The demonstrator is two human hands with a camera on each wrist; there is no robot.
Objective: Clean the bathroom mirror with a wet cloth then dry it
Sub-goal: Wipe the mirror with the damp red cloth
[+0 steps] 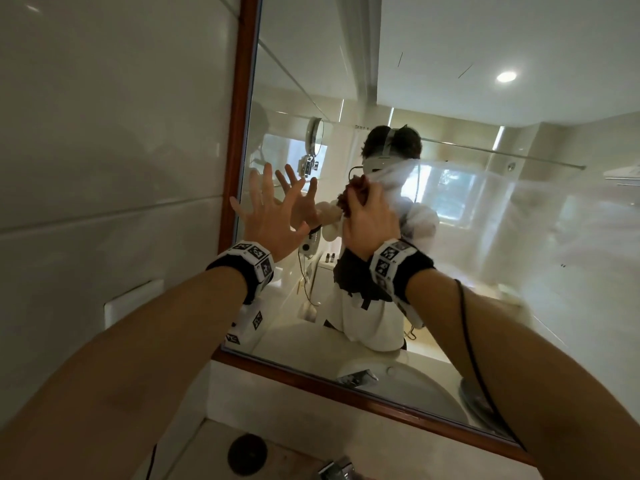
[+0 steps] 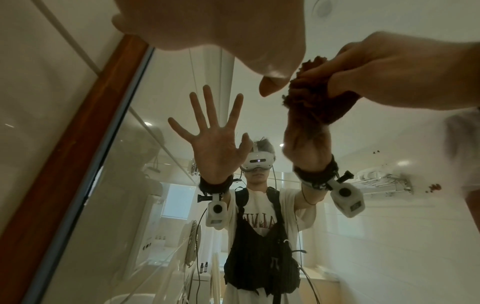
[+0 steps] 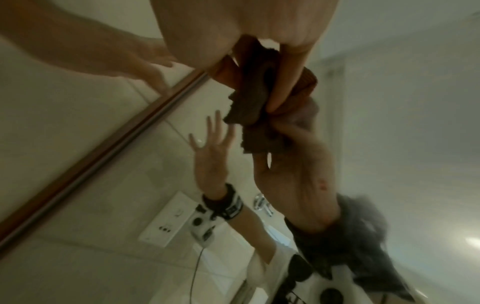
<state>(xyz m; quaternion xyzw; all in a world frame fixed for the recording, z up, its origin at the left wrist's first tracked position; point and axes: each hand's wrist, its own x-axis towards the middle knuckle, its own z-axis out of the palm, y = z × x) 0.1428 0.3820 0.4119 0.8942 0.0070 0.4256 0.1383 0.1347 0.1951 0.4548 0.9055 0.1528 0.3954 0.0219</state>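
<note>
A tiled bathroom wall fills the left of the head view; a wood-framed mirror [image 1: 450,98] fills the centre and right, its frame running from top centre down to the lower right. A pale counter with a sink [image 1: 415,386] lies along the bottom. The left hand [image 1: 270,209], at centre, is spread flat with straight fingers at the glass, holding nothing. Just to its right, the right hand [image 1: 369,220] is clenched around a bunched brown cloth [image 1: 355,194] pressed against the glass. The crumpled cloth has no clear long axis.
</note>
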